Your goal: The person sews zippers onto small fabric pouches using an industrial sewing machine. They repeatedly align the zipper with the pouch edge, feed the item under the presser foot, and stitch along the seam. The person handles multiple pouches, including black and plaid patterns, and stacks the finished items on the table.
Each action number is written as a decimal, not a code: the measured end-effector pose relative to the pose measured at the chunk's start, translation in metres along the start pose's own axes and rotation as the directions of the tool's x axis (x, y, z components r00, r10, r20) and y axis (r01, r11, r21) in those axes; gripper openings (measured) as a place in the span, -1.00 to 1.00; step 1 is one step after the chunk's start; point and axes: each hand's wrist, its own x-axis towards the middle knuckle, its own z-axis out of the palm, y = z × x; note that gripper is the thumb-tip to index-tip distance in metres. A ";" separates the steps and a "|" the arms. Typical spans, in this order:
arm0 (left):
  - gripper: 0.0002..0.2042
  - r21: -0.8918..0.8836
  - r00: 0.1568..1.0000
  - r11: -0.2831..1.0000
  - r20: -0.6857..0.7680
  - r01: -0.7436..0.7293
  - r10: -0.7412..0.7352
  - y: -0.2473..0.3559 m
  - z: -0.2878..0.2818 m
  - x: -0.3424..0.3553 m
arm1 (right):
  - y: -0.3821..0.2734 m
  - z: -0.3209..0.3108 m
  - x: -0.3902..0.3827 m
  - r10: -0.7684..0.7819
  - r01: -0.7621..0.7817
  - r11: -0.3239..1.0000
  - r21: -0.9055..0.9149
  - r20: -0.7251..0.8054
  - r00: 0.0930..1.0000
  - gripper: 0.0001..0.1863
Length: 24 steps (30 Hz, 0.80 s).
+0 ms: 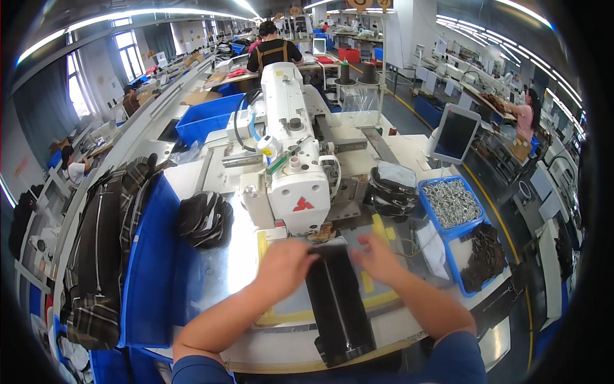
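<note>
A long black fabric panel with a zipper (337,301) lies lengthwise before me, its far end under the front of a white sewing machine (297,198) and its near end at the table's front edge. My left hand (283,265) is closed at the panel's far left corner, fingertips pinching its edge. To the right of the panel, my right hand (378,258) has thumb and fingers apart and holds nothing. Both hands are slightly blurred. Just beyond the panel, a small brown piece (322,232) shows beneath the machine head. Yellow tape strips (367,281) mark the plate around the panel.
Bundled dark pieces (204,219) lie left, and another stack (392,189) sits right of the machine. Blue trays hold metal rings (451,202) and dark brown strips (481,257). A blue bin (150,269) borders the left, beside plaid zippered pieces (102,256). A screen (454,134) stands right.
</note>
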 end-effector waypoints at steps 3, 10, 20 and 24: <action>-0.87 -0.187 0.931 0.942 -0.185 0.280 -0.313 -0.008 -0.073 -0.001 | -0.043 -0.025 -0.053 -0.017 0.072 0.986 -0.153 0.334 0.942 -0.39; -0.83 0.077 0.613 0.839 -0.718 0.539 -0.329 -0.043 -0.155 -0.032 | -0.070 -0.033 -0.094 -0.131 0.171 0.984 0.041 0.820 0.557 -0.54; -0.61 -0.472 0.275 0.773 0.880 0.424 0.387 0.045 -0.059 0.004 | -0.118 -0.068 -0.071 -0.487 0.054 0.839 0.541 0.704 0.517 -0.56; -0.76 -0.671 0.571 0.709 0.676 0.215 0.466 0.056 -0.069 0.034 | -0.091 -0.053 -0.071 -0.604 -0.167 0.150 0.974 0.224 0.765 -0.45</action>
